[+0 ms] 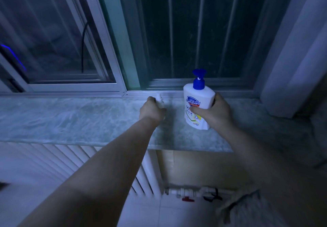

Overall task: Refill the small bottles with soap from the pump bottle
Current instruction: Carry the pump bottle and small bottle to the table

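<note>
A white pump bottle (195,101) with a blue pump head stands upright on the marble window sill (70,118). My right hand (215,112) is wrapped around its right side and front. To its left, my left hand (152,110) is closed around a small pale bottle (159,100). Only the top of that small bottle shows above my fingers; the rest is hidden in my fist. The two hands are about a hand's width apart.
The sill runs left to right under a sliding window (109,63) with dark glass. A curtain (297,49) hangs at the right. Below the sill are a white radiator (88,157) and pipes with a red valve (188,199).
</note>
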